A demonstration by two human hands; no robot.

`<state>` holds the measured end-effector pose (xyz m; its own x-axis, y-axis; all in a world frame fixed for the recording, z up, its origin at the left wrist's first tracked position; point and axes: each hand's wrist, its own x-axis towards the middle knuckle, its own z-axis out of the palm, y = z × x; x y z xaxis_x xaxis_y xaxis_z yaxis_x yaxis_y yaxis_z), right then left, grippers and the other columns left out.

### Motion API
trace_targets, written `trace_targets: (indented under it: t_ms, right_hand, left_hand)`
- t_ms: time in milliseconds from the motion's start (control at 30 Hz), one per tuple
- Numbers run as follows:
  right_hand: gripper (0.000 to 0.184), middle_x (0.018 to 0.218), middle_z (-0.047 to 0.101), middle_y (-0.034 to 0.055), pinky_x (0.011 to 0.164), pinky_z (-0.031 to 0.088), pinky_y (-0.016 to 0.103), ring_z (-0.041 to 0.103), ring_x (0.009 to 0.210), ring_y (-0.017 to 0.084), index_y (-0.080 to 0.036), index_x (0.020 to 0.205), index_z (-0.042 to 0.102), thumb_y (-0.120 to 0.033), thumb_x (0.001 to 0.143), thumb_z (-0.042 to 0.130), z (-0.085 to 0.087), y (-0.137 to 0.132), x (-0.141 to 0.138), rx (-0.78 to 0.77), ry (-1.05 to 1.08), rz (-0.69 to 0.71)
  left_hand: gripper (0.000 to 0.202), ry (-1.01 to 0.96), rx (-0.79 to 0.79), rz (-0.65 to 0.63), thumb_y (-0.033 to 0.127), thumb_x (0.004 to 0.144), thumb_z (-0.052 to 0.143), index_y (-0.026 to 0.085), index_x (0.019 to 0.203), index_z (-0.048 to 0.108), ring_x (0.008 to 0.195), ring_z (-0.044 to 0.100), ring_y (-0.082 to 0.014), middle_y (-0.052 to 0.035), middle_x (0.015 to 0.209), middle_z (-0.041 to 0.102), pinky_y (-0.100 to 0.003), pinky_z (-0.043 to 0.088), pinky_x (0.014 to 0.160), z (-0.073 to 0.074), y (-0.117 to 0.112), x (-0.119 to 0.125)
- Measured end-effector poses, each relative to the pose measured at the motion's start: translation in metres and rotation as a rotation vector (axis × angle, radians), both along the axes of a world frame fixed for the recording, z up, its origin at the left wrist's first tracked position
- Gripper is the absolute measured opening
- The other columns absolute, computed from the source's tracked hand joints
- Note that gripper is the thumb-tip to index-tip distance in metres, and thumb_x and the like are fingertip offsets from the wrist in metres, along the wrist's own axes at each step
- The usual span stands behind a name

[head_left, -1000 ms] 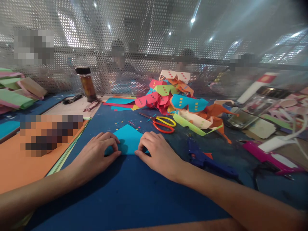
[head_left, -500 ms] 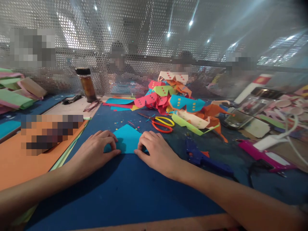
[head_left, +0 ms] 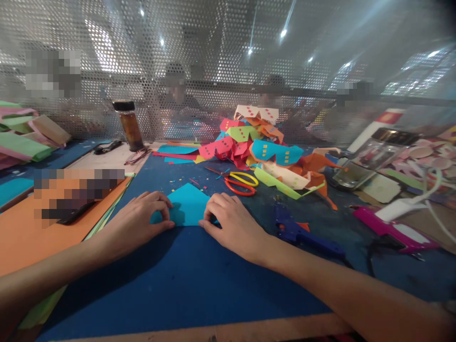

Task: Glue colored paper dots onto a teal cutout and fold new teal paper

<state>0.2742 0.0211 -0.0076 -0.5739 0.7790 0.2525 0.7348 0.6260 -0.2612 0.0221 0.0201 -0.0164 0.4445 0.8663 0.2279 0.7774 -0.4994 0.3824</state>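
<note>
A folded turquoise paper piece point(head_left: 187, 205) with a pointed top lies on the dark blue table mat point(head_left: 185, 280). My left hand point(head_left: 137, 223) rests on its left corner, fingers curled and thumb pressing the lower edge. My right hand point(head_left: 231, 225) covers the right corner, fingers bent and pressed down on the paper. Both forearms reach in from the bottom of the view.
Scissors with yellow and red handles point(head_left: 240, 183) lie just beyond the paper. A heap of coloured folded papers point(head_left: 263, 142) is behind them. A blue glue gun point(head_left: 302, 232) and a pink one point(head_left: 395, 230) lie right. Orange sheets point(head_left: 21, 237) and a jar point(head_left: 128, 124) stand left. A perforated metal screen point(head_left: 213, 61) closes the back.
My left hand has slid slightly left along the paper's lower edge, uncovering a little more of the left corner. My right hand has stayed in place.
</note>
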Motion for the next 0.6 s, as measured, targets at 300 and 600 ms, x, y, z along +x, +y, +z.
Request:
trace_targets:
  t_ms: [300, 600]
  right_hand:
    - [0.018, 0.092, 0.059, 0.0023, 0.082, 0.036, 0.034, 0.052, 0.091, 0.019, -0.018, 0.079, 0.06, -0.028, 0.092, 0.068, 0.001, 0.0, 0.001, -0.01, -0.005, -0.003]
    - [0.019, 0.092, 0.059, 0.0021, 0.081, 0.035, 0.034, 0.052, 0.09, 0.019, -0.018, 0.078, 0.058, -0.028, 0.091, 0.069, 0.0, 0.0, 0.0, -0.002, 0.008, -0.001]
  left_hand:
    - [0.022, 0.032, -0.039, 0.004, 0.043, 0.088, 0.063, 0.026, 0.074, 0.067, 0.109, 0.06, -0.0304, -0.0034, 0.117, 0.066, -0.05, 0.045, 0.097, -0.003, 0.004, -0.008]
    - [0.02, 0.008, -0.052, -0.01, 0.044, 0.084, 0.065, 0.026, 0.074, 0.068, 0.112, 0.06, -0.03, -0.0028, 0.117, 0.067, -0.048, 0.046, 0.099, -0.003, 0.007, -0.017]
